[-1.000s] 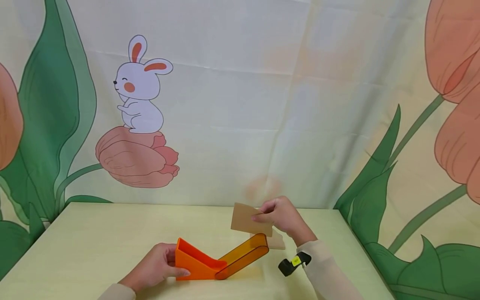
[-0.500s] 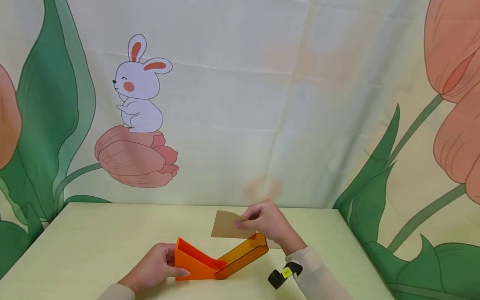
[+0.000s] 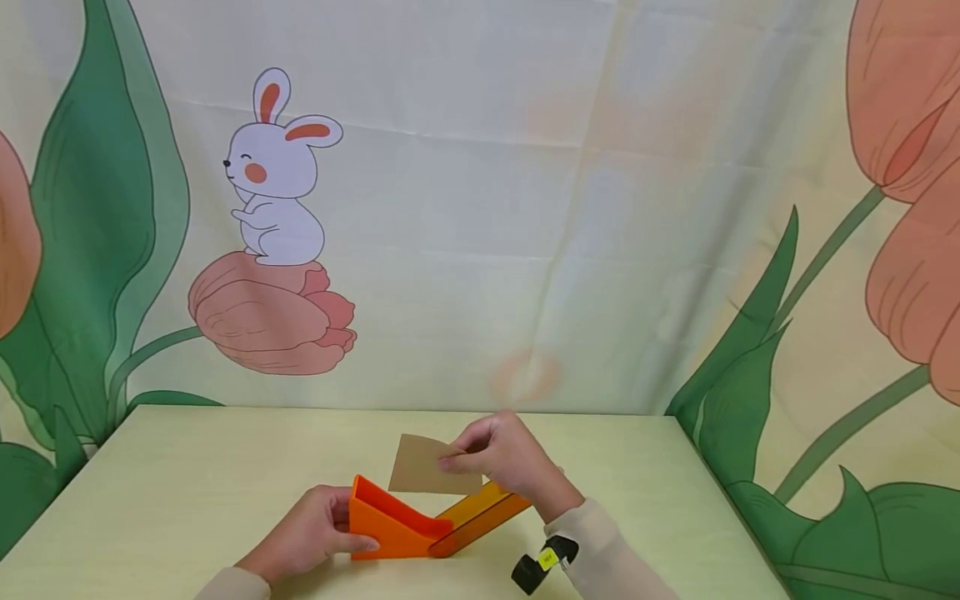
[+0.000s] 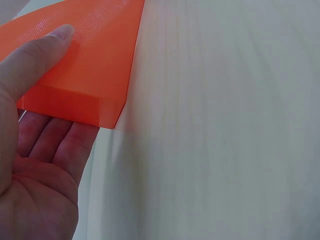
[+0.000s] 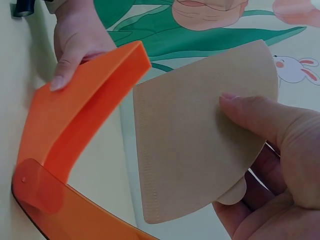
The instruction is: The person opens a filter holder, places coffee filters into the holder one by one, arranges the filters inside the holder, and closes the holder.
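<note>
My left hand [image 3: 318,529] grips the closed end of an orange coffee filter holder [image 3: 390,537], thumb on its near side and fingers behind. Its translucent amber lid [image 3: 476,527] is swung out to the right on a hinge, so the holder's slot faces up. Between thumb and fingers my right hand [image 3: 506,458] pinches a flat brown paper coffee filter [image 3: 418,467], just above and behind the holder, apart from it. In the right wrist view the filter [image 5: 185,135] shows a crimped edge turned towards the holder [image 5: 75,105], and a small rounded tab sticks out below.
The pale wooden table [image 3: 225,467] stretches out on both sides of the hands. Behind it hangs a cloth backdrop [image 3: 450,208] printed with a rabbit and tulips. A black device [image 3: 543,565] is strapped at my right wrist.
My right hand has carried the paper filter left and slightly down, from above the lid's far end towards the holder. It now covers part of the lid. The left hand and holder stay put.
</note>
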Tool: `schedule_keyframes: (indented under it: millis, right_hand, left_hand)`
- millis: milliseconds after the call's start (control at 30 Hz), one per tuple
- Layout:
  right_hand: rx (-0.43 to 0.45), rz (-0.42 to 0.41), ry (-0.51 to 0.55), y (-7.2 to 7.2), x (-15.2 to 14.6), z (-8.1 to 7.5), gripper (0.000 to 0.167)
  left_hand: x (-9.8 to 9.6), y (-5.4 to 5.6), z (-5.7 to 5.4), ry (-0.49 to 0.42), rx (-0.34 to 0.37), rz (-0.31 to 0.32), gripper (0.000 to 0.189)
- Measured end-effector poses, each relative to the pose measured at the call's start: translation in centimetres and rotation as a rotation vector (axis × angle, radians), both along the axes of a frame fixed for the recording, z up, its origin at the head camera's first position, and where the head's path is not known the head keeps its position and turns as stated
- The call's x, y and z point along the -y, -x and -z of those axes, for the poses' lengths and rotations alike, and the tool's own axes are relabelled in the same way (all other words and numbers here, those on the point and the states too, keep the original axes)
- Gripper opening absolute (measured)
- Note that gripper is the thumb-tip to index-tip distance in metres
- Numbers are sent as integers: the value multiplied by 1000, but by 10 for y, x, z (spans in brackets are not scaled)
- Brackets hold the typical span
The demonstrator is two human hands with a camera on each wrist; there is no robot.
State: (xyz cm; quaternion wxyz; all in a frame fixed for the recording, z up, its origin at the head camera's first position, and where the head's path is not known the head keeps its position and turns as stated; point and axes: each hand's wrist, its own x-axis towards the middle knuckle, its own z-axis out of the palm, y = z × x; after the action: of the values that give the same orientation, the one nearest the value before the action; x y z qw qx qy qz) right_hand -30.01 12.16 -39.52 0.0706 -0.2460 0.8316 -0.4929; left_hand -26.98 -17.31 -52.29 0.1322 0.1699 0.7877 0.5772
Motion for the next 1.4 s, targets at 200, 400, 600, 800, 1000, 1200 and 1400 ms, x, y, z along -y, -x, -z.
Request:
schedule_keyframes:
  millis: [200, 400, 600, 800, 1000, 1200, 1400]
  right_hand:
    - [31, -21, -16, -5, 11, 8, 9]
    - [15, -8, -47, -9, 21, 12, 8]
    - [23, 5, -67, -12, 28, 15, 7]
    - [21, -3, -67, -15, 34, 21, 6]
    - [23, -16, -82, -18, 40, 28, 5]
    - [31, -21, -94, -20, 45, 33, 5]
    - [42, -26, -128, -22, 48, 36, 4]
  left_hand:
    - [0, 0, -2, 1, 7, 2, 56]
    - [0, 1, -1, -3, 10, 8, 56]
    - [0, 2, -1, 5, 12, 4, 56]
    - [0, 2, 0, 8, 21, 3, 56]
    - [0, 1, 1, -8, -6, 25, 54]
    - [1, 0, 2, -19, -29, 41, 50]
    - [2, 1, 2, -12, -44, 44, 50]
